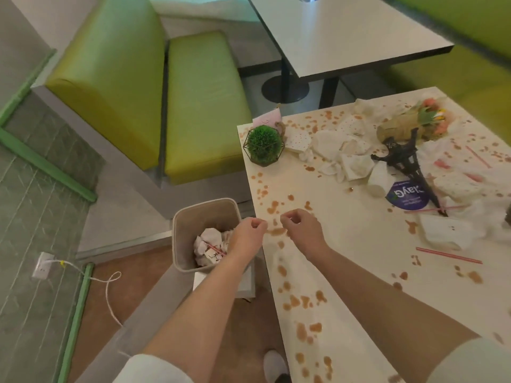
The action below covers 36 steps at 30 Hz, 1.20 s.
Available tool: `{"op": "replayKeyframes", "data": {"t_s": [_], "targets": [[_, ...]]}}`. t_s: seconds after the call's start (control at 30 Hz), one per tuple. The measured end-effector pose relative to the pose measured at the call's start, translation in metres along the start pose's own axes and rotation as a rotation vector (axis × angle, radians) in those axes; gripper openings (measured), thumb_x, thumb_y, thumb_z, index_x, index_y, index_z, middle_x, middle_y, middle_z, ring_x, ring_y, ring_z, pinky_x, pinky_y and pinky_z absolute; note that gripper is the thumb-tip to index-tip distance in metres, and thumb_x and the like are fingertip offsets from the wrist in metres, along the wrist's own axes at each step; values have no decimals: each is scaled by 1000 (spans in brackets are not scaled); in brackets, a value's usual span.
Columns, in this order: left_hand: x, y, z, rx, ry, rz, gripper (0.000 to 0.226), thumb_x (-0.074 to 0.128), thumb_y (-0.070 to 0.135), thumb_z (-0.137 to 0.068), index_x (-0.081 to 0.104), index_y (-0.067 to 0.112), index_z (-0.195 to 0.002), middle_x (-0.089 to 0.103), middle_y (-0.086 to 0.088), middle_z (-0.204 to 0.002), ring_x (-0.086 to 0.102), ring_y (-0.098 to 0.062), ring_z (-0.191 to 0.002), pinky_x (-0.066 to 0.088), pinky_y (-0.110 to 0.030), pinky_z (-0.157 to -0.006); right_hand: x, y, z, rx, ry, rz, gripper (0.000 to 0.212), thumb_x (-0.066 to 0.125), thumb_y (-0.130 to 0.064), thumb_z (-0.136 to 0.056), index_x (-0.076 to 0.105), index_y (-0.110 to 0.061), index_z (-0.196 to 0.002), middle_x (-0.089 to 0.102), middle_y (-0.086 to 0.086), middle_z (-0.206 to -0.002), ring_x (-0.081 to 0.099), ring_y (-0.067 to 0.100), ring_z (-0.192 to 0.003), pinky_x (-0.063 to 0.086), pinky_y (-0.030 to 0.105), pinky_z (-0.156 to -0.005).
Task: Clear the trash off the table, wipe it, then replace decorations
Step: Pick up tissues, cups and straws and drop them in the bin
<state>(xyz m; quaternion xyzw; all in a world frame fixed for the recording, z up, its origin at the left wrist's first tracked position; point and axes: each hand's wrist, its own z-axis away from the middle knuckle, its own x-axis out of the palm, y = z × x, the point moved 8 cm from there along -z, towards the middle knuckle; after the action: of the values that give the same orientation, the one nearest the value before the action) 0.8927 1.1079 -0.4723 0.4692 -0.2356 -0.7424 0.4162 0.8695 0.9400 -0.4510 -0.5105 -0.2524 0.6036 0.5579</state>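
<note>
The white table is spattered with brown stains. Crumpled napkins, a white cup, red-striped straws and a purple round lid lie on its far half. Decorations stand among them: a green ball plant in a wire frame, a fallen black Eiffel tower and a tipped flower vase. My left hand hangs over the beige trash bin, fingers curled, nothing visibly in it. My right hand hovers at the table's left edge, fingers curled, holding nothing.
The bin holds crumpled paper and a straw, and stands on the floor beside the table. A green bench sits behind it, another white table further back. A white cable runs from a wall outlet across the floor.
</note>
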Motion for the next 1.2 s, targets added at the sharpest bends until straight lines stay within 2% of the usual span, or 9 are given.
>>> {"op": "replayKeyframes", "data": {"t_s": [0.1,0.23,0.4,0.53,0.6,0.67,0.77,0.93,1.2], "targets": [[35,28,4,45,-55,-28,13,52,40,-95,60,30,-95,67,6,-91,64,-13,-81,52,-34,-74,-42,13,4,16,63,-28,10,60,-25,-92,66,-18,-94,67,-5,-90,61,13,-78,44,21,-68],[92,63,16,111,-129,-86,14,52,39,-95,61,29,-99,67,7,-104,64,-16,-96,51,-32,-80,-108,37,7,38,167,-11,8,60,-26,-93,66,-20,-93,68,-5,-90,59,8,-77,41,17,-64],[157,94,29,170,-206,-128,19,53,38,-94,64,26,-104,68,7,-105,65,-15,-95,52,-36,-89,-179,66,10,67,262,71,10,59,-26,-94,65,-19,-96,64,-9,-89,55,2,-78,37,13,-60],[204,114,44,187,-238,-143,17,56,39,-93,63,26,-101,68,8,-102,65,-15,-94,52,-35,-89,-230,89,13,89,295,147,12,59,-26,-95,66,-17,-98,64,-6,-91,57,11,-82,42,21,-60],[224,123,48,197,-253,-155,16,57,39,-93,63,26,-100,68,7,-102,65,-16,-94,52,-35,-89,-253,97,13,79,318,198,13,58,-26,-94,66,-15,-98,65,-3,-95,59,14,-83,47,28,-67],[243,134,53,208,-265,-156,17,59,38,-92,64,24,-102,68,7,-102,65,-16,-95,51,-32,-88,-276,106,12,67,334,267,15,59,-27,-94,67,-15,-99,64,-3,-94,60,15,-83,45,28,-69],[266,145,62,215,-261,-196,20,59,37,-92,65,23,-106,66,10,-103,61,-11,-96,47,-26,-84,-304,119,9,63,330,407,14,63,-27,-90,67,-21,-102,57,-6,-96,58,11,-83,46,27,-68],[295,152,70,240,-239,-315,14,62,35,-90,65,28,-102,63,11,-96,62,-12,-95,50,-29,-84,-323,136,0,-15,249,720,27,65,-24,-86,63,-23,-113,50,1,-118,49,20,-109,47,31,-82],[332,167,76,421,-154,-681,24,66,46,-86,66,34,-106,55,5,-110,46,-16,-111,47,-34,-87,-342,141,-12,-155,173,795,23,64,-29,-89,63,-24,-112,56,-4,-115,51,16,-107,46,29,-82]]}}
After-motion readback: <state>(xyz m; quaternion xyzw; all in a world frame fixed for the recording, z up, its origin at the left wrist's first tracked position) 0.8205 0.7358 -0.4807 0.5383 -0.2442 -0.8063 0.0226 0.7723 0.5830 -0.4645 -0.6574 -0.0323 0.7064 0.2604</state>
